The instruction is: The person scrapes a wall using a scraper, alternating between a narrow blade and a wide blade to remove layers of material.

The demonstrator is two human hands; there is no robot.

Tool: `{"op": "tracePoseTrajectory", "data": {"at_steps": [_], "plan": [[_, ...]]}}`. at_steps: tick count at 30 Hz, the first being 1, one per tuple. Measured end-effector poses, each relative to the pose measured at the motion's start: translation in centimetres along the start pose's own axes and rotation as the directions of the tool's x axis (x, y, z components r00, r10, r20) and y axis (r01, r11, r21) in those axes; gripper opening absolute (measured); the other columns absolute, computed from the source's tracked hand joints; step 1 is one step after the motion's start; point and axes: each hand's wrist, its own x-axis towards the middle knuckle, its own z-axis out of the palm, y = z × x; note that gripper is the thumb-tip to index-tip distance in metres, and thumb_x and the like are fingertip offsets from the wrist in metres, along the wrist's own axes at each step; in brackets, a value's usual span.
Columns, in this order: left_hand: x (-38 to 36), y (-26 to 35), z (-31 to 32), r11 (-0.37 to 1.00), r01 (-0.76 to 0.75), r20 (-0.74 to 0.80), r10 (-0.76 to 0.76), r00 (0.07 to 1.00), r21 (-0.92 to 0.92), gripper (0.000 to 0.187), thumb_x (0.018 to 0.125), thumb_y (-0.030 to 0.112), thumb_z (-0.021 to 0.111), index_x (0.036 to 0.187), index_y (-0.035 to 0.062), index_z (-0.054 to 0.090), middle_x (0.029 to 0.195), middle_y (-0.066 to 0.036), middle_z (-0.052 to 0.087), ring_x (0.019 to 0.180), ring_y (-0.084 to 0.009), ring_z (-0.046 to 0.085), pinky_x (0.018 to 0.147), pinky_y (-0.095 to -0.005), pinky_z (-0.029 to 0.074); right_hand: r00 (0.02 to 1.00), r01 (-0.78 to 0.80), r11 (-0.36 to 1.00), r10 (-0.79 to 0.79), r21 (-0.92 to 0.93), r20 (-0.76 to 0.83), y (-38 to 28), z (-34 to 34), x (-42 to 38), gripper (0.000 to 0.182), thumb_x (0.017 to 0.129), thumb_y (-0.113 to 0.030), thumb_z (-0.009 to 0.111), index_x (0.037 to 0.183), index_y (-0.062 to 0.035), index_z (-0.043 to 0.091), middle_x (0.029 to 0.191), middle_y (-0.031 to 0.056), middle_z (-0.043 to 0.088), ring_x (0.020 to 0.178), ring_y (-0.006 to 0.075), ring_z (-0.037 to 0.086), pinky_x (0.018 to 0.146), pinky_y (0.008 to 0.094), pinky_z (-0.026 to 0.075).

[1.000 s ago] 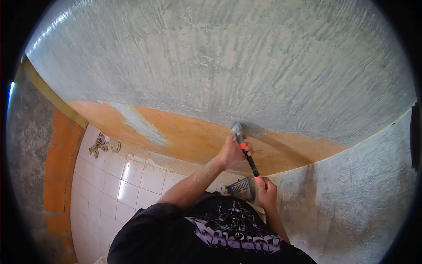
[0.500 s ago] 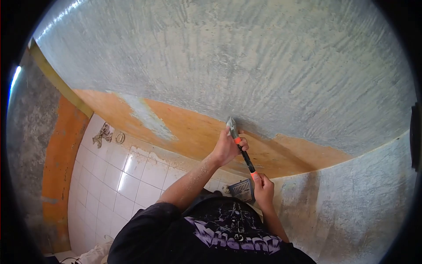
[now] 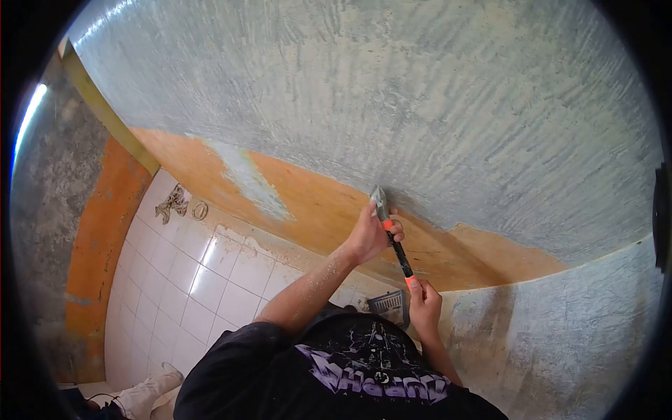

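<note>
A black scraper-like tool (image 3: pixel 400 250) with orange bands and a grey metal head is held in both hands. My left hand (image 3: pixel 369 236) is wrapped round its upper part, just below the head. At the lower orange end of the handle, my right hand (image 3: pixel 424 302) is closed on it. The tool's head lies at or very near the wall (image 3: pixel 336 91), by the border between its grey, streaked surface and the orange band (image 3: pixel 308 192). Whether the head touches the wall I cannot tell. Pale specks cover my left forearm.
A dark ribbed tray (image 3: pixel 388 302) stands low beside my body. On the white tiled floor (image 3: pixel 238 297) lie a crumpled cloth (image 3: pixel 172 204) and a ring (image 3: pixel 199 211). At the lower left shows part of another person, a leg in pale trousers (image 3: pixel 143 393). Another wall (image 3: pixel 546 336) rises at the right.
The view has shifted slightly, and both hands with the tool appear a little further right. The other person's pale-clothed leg shows more at the lower left. My grips are unchanged.
</note>
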Motion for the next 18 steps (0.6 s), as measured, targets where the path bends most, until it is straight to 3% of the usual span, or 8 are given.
{"op": "tracePoseTrajectory", "data": {"at_steps": [2,6,8,12,15,18], "plan": [[0.0,0.2,-0.1,1.0,-0.006,-0.011,0.006,1.0,0.022,0.051,0.1,0.055,0.03,0.109,0.0074,0.047,0.073,-0.004,0.043,0.074,-0.0203,0.043,0.075,-0.0357,0.04,0.998,-0.051,0.997,0.052,-0.054,0.026,0.2,0.0,0.2,0.033,0.096,-0.033,0.065,0.09,-0.0012,0.069,0.057,0.0006,0.048,0.053,0.0083,0.04,0.049,0.0292,0.033],[-0.6,2.7,-1.6,0.999,-0.04,0.057,0.042,0.997,-0.035,0.051,0.099,0.056,0.031,0.109,0.0079,0.046,0.075,-0.006,0.046,0.075,-0.0213,0.045,0.077,-0.0362,0.039,1.0,0.019,0.999,-0.018,-0.041,0.018,-1.7,1.7,0.7,0.033,0.096,-0.033,0.065,0.088,-0.0005,0.069,0.057,0.0011,0.047,0.053,0.0081,0.04,0.048,0.0295,0.032],[-0.8,2.7,-1.1,0.999,-0.018,0.011,0.018,1.0,-0.037,0.052,0.1,0.057,0.031,0.109,0.0079,0.046,0.074,-0.005,0.045,0.074,-0.0211,0.044,0.077,-0.0364,0.039,0.999,0.053,0.999,-0.053,-0.004,0.003,-0.2,2.3,0.4,0.033,0.096,-0.032,0.065,0.088,-0.0001,0.069,0.056,0.0009,0.047,0.052,0.0079,0.039,0.048,0.0296,0.032],[-0.7,2.9,-1.3,0.999,0.016,0.016,-0.015,1.0,-0.04,0.053,0.1,0.057,0.03,0.11,0.008,0.046,0.073,-0.006,0.044,0.074,-0.0225,0.044,0.078,-0.0378,0.039,0.992,-0.118,0.993,0.119,-0.022,0.037,-2.0,2.0,-0.1,0.034,0.096,-0.031,0.065,0.086,0.001,0.067,0.055,0.0012,0.046,0.052,0.0088,0.04,0.048,0.0297,0.033],[-1.2,4.5,-2.1,0.999,0.017,0.021,-0.016,1.0,-0.027,0.052,0.101,0.056,0.029,0.109,0.008,0.046,0.073,-0.006,0.044,0.074,-0.0228,0.044,0.078,-0.0378,0.039,1.0,-0.004,0.997,0.005,-0.083,0.015,-2.0,3.8,0.0,0.034,0.096,-0.031,0.064,0.087,0.0013,0.068,0.055,0.0016,0.047,0.052,0.0091,0.04,0.048,0.0297,0.033],[-1.7,4.9,-1.6,0.999,0.01,-0.006,-0.011,1.0,-0.044,0.052,0.101,0.055,0.027,0.109,0.0079,0.046,0.072,-0.005,0.043,0.074,-0.0225,0.044,0.077,-0.0372,0.039,1.0,-0.005,0.999,0.004,-0.049,-0.023,-2.3,4.8,-0.5,0.033,0.096,-0.031,0.064,0.089,0.0009,0.068,0.055,0.0018,0.048,0.052,0.0091,0.041,0.049,0.0299,0.033]]}}
